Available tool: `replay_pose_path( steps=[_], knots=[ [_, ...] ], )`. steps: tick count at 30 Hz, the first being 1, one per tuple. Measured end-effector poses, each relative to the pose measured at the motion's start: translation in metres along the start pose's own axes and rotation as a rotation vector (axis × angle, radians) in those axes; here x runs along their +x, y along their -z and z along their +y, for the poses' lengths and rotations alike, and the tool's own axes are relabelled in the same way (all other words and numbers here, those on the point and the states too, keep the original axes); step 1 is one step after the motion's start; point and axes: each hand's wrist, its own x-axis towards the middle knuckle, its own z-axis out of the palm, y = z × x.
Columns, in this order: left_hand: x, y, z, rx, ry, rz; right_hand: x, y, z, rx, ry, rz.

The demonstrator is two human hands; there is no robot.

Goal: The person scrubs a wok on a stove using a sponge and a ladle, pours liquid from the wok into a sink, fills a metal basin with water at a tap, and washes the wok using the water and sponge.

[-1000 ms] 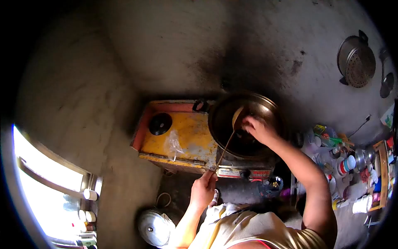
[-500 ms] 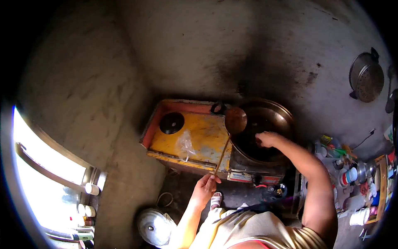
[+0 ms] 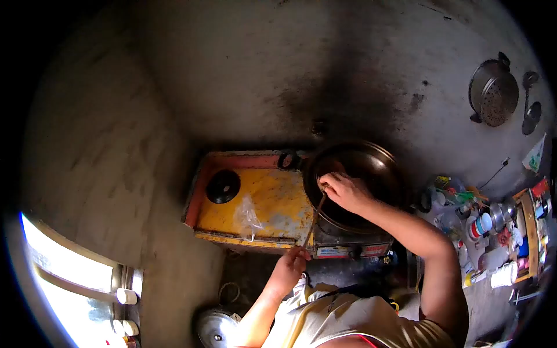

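Right hand (image 3: 348,192) moved from glossy, round pan (image 3: 378,168) to slender ladle's (image 3: 315,220) upper shaft | its fingers: curled, grip unclear | left hand (image 3: 290,271): fingers closed round lower shaft

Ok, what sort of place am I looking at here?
Most likely a small home kitchen: a large dark wok sits on a gas stove, soot blackens the wall behind, and a perforated pan hangs to the right.
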Motion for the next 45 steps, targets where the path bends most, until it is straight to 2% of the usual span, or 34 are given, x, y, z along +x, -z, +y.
replay_pose_path(
  steps=[1,2,4,5,7,9,15,17,19,21,23,25,27,28,29,31,32,34,35,37,39,41,42,43,45],
  knots=[
    [0.001,-0.001,-0.001,0.048,-0.097,-0.025,0.001,-0.011,0.005,-0.013,0.013,0.033],
    [-0.003,-0.001,0.005,0.345,-0.207,-0.013,0.002,-0.019,0.016,-0.015,0.008,0.036],
    [-0.008,0.000,0.017,0.467,-0.190,0.009,0.008,-0.027,0.034,-0.159,-0.198,0.057],
    [-0.009,0.001,0.019,0.587,-0.173,0.037,0.008,-0.025,0.040,-0.142,-0.181,0.101],
    [-0.003,0.010,0.014,0.581,-0.219,0.008,0.010,-0.014,0.039,-0.197,-0.317,0.053],
    [-0.002,0.010,0.015,0.731,-0.238,0.093,0.009,-0.005,0.039,-0.131,-0.430,0.091],
    [-0.003,0.009,0.013,0.906,-0.249,0.232,-0.018,-0.006,0.078,-0.225,-0.551,0.015],
    [-0.003,0.011,0.015,0.926,-0.268,0.255,-0.026,-0.005,0.097,-0.276,-0.746,-0.066],
    [-0.003,0.012,0.016,0.968,-0.199,0.321,-0.042,-0.013,0.112,-0.301,-0.759,-0.130],
    [0.001,0.018,0.006,0.957,-0.228,0.339,-0.059,-0.025,0.118,-0.390,-0.602,-0.697],
    [0.004,0.022,0.003,0.942,-0.256,0.368,-0.055,-0.011,0.090,-0.221,-0.445,-0.792],
    [0.003,0.023,0.002,0.926,-0.252,0.378,-0.049,-0.002,0.089,-0.095,-0.455,-0.791],
    [0.002,0.023,0.002,0.935,-0.261,0.378,-0.054,0.000,0.108,-0.269,-0.652,-0.685],
    [0.003,0.023,0.003,0.939,-0.272,0.394,-0.054,0.001,0.114,-0.445,-0.435,-0.723],
    [0.005,0.024,0.001,0.936,-0.273,0.396,-0.053,0.001,0.118,-0.448,-0.433,-0.723],
    [0.005,0.026,-0.003,0.900,-0.301,0.381,-0.039,0.015,0.093,0.019,-0.523,-0.338],
    [0.005,0.026,-0.003,0.900,-0.296,0.379,-0.033,0.022,0.079,0.021,-0.526,-0.342],
    [0.005,0.025,-0.002,0.875,-0.295,0.361,-0.021,0.033,0.049,0.257,-0.560,-0.057],
    [0.006,0.025,-0.003,0.874,-0.287,0.363,-0.019,0.035,0.036,0.260,-0.561,-0.066],
    [0.006,0.025,-0.005,0.903,-0.275,0.354,-0.021,0.035,0.011,0.278,-0.439,0.045],
    [0.007,0.026,-0.004,0.893,-0.259,0.352,-0.023,0.027,0.009,0.164,-0.373,-0.037],
    [0.008,0.029,-0.003,0.897,-0.268,0.349,-0.034,0.007,0.053,0.038,-0.411,-0.127],
    [0.008,0.030,-0.003,0.852,-0.282,0.366,-0.047,-0.003,0.092,-0.103,-0.445,-0.259],
    [0.009,0.033,-0.002,0.854,-0.288,0.368,-0.042,0.003,0.091,-0.066,-0.565,-0.264],
    [0.007,0.035,-0.003,0.894,-0.332,0.355,-0.028,0.023,0.072,0.241,-0.607,-0.137]
  ],
)
